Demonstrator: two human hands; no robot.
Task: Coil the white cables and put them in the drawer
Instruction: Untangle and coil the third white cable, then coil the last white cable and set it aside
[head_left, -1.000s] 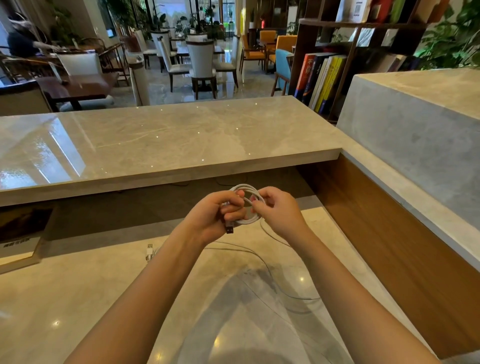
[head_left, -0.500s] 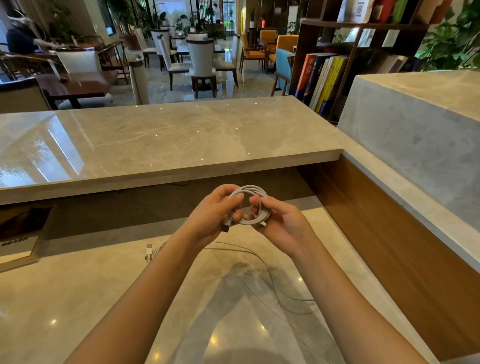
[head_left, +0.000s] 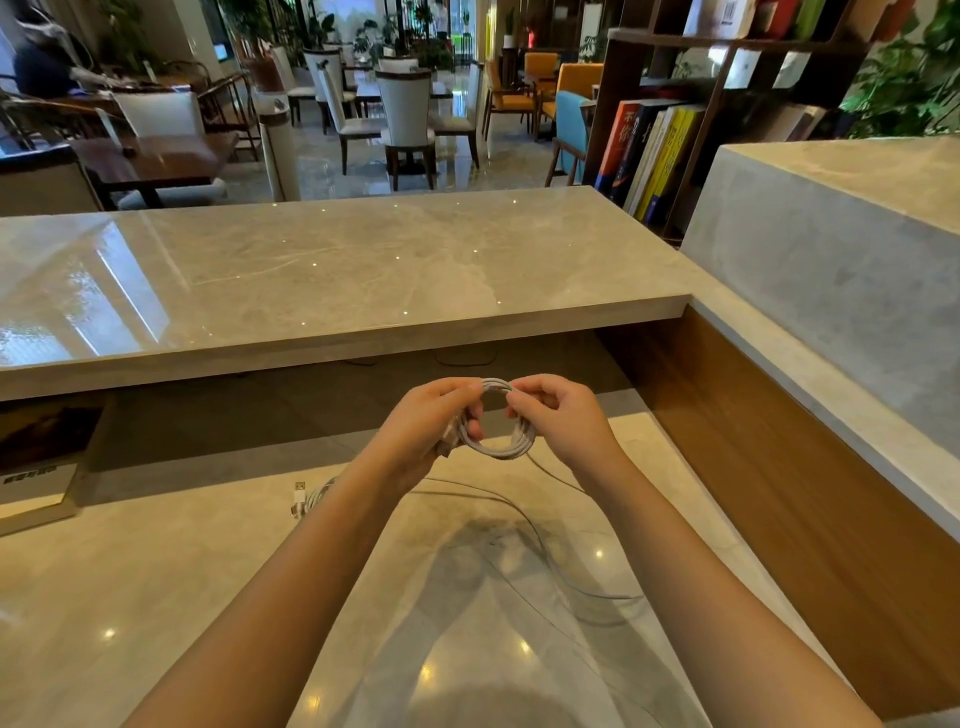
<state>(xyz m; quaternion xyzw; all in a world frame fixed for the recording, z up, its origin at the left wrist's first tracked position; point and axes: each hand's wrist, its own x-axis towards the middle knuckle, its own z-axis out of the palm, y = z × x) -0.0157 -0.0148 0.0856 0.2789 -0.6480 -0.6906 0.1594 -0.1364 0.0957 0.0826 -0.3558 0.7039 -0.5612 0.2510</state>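
One white cable coil (head_left: 498, 451) hangs in the air above the worktop (head_left: 156, 597), held between two hands. It is wound in several turns, which lie too close together to count. The left hand (head_left: 421, 431) has its grip clamped on the left side of the ring, fingers curled through it and thumb on top. The right hand (head_left: 566, 421) pinches the top right of the ring between thumb and fingertips, its grip also closed on the cable. From the bottom of the coil one loose length (head_left: 540, 540) drops to the worktop and sweeps in a wide bend to the right, under the right forearm.

Just left of the left forearm lies one small white bundle (head_left: 311, 499) with a single plug (head_left: 300, 491) sticking up. It may be a second cable or the far end of the same one; the forearm hides the link.

Beyond the hands a raised stone ledge (head_left: 337, 270) overhangs the worktop. One framed sign (head_left: 36, 483) leans at the far left, and one row of books (head_left: 649, 150) stands upright on a shelf at the right.
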